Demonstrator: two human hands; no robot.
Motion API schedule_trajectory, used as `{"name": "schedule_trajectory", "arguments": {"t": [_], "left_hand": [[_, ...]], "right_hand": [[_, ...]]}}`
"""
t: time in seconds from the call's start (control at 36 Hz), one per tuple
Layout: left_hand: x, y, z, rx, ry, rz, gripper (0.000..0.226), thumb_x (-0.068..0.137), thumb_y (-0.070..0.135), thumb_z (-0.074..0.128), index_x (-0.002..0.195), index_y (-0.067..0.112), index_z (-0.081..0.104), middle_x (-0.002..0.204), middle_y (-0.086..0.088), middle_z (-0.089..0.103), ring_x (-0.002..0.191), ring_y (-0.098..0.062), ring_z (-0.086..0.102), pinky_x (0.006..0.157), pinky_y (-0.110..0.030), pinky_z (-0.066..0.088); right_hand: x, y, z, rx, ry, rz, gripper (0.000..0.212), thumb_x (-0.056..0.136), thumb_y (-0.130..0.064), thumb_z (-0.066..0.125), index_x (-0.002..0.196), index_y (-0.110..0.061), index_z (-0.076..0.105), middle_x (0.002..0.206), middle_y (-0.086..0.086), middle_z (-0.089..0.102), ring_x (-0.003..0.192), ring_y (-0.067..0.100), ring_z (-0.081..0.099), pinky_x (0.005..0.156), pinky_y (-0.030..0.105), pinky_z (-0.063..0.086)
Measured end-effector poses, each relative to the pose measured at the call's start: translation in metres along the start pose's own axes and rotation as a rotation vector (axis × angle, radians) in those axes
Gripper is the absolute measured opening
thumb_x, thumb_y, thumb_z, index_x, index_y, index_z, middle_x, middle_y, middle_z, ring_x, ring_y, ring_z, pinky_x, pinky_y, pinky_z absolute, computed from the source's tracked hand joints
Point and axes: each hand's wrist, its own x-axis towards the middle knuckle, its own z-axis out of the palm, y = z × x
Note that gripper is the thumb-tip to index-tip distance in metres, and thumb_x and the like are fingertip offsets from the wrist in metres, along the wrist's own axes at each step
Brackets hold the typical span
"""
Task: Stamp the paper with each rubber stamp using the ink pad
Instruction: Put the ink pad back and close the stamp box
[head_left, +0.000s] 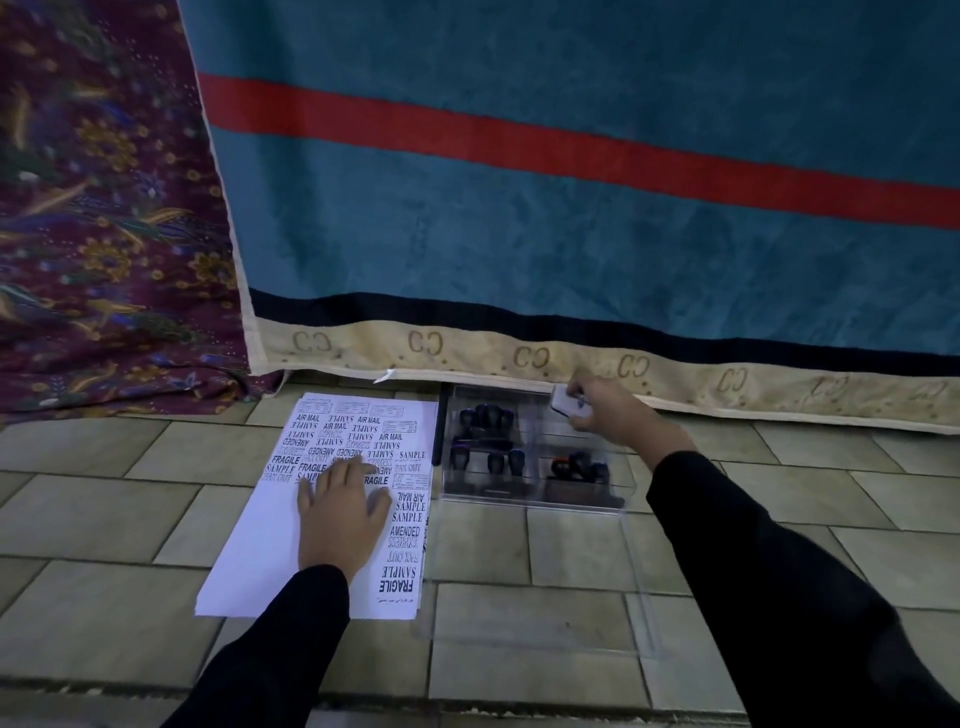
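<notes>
A white paper (270, 551) covered with black stamped words lies on the tiled floor. My left hand (340, 512) rests flat on its middle, fingers spread. Right of the paper stands a clear plastic case (535, 501) holding several dark rubber stamps (488, 418). My right hand (610, 410) is over the case's far right corner, closed on a small white rectangular object (566, 402) with a dark underside; whether it is a stamp or the ink pad is unclear.
A teal blanket (571, 223) with a red stripe and a beige hem hangs down just behind the case. Purple patterned fabric (98, 223) lies at the left. The case's clear lid (641, 613) lies open toward me on the floor tiles.
</notes>
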Motion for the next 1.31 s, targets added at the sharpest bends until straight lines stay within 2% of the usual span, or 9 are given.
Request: {"name": "schedule_trajectory", "arguments": {"t": [0.14,0.39,0.64,0.78,1.0,1.11,1.19,1.25,1.31], "left_hand": [[-0.001,-0.002,0.001,0.006,0.014,0.018,0.044,0.082,0.045,0.033,0.114,0.024,0.055,0.130,0.001,0.053,0.123,-0.023,0.045,0.112,-0.052,0.019],[-0.001,-0.001,0.001,0.022,-0.001,0.008,0.052,0.081,0.049,0.026,0.115,0.023,0.055,0.130,0.000,0.054,0.124,-0.023,0.045,0.113,-0.052,0.017],[-0.001,-0.001,-0.002,0.018,-0.034,-0.008,0.049,0.080,0.049,0.028,0.114,0.024,0.054,0.129,0.002,0.054,0.123,-0.022,0.045,0.113,-0.052,0.018],[0.001,-0.001,-0.005,-0.108,-0.038,-0.057,0.026,0.086,0.033,0.058,0.111,0.028,0.056,0.135,0.006,0.051,0.128,-0.018,0.040,0.116,-0.046,0.011],[0.021,0.007,-0.033,-0.451,-0.182,-0.314,0.028,0.089,0.035,0.062,0.115,0.026,0.061,0.123,0.000,0.062,0.107,-0.019,0.055,0.112,-0.043,0.024],[0.024,0.014,-0.044,-0.336,-0.173,-0.217,0.034,0.090,0.037,0.059,0.122,0.024,0.057,0.120,0.001,0.063,0.103,-0.020,0.058,0.100,-0.040,0.039],[0.015,0.035,-0.058,-0.255,-0.103,-0.042,0.019,0.090,0.032,0.058,0.108,0.025,0.061,0.090,0.007,0.068,0.082,-0.019,0.062,0.074,-0.033,0.046],[0.002,0.051,-0.068,-0.201,-0.240,0.013,0.009,0.092,0.036,0.054,0.093,0.028,0.059,0.068,0.006,0.063,0.063,-0.014,0.059,0.057,-0.027,0.041],[-0.011,0.063,-0.071,-0.096,-0.420,0.042,0.021,0.091,0.042,0.052,0.085,0.023,0.058,0.068,0.002,0.063,0.060,-0.014,0.058,0.055,-0.026,0.040]], "right_hand": [[0.024,0.021,0.011,-0.042,-0.133,0.041,0.032,0.082,-0.015,0.067,0.106,-0.010,0.047,0.109,0.015,0.056,0.088,0.022,0.047,0.074,0.029,0.036],[0.045,0.035,0.029,-0.004,-0.184,-0.009,0.041,0.064,0.001,0.078,0.066,-0.028,0.050,0.092,0.002,0.053,0.085,0.020,0.054,0.075,0.032,0.048],[0.047,0.037,0.034,-0.027,-0.219,-0.029,0.021,0.064,0.003,0.078,0.078,-0.009,0.070,0.086,0.002,0.056,0.082,0.016,0.053,0.072,0.024,0.043],[0.046,0.033,0.030,-0.073,-0.240,-0.011,0.019,0.074,0.005,0.070,0.090,-0.005,0.072,0.103,0.011,0.068,0.095,0.023,0.062,0.079,0.028,0.047],[-0.020,0.009,0.018,0.185,0.194,0.082,0.005,0.079,-0.015,0.069,0.083,-0.017,0.067,0.082,0.001,0.067,0.078,0.018,0.061,0.073,0.029,0.050],[-0.070,-0.004,0.029,0.199,0.088,0.183,0.027,0.076,-0.022,0.073,0.062,-0.024,0.049,0.059,-0.007,0.053,0.053,0.012,0.050,0.048,0.022,0.038],[-0.100,-0.003,0.040,0.155,0.007,0.307,0.029,0.077,-0.026,0.071,0.061,-0.021,0.047,0.063,0.001,0.058,0.049,0.017,0.055,0.044,0.029,0.048],[-0.116,0.000,0.045,0.110,-0.035,0.389,0.026,0.078,-0.030,0.069,0.069,-0.017,0.049,0.066,0.002,0.056,0.050,0.021,0.058,0.049,0.032,0.051],[-0.128,0.005,0.050,0.067,-0.037,0.455,0.028,0.079,-0.033,0.068,0.080,-0.014,0.048,0.075,0.002,0.054,0.060,0.023,0.058,0.054,0.030,0.047]]}}
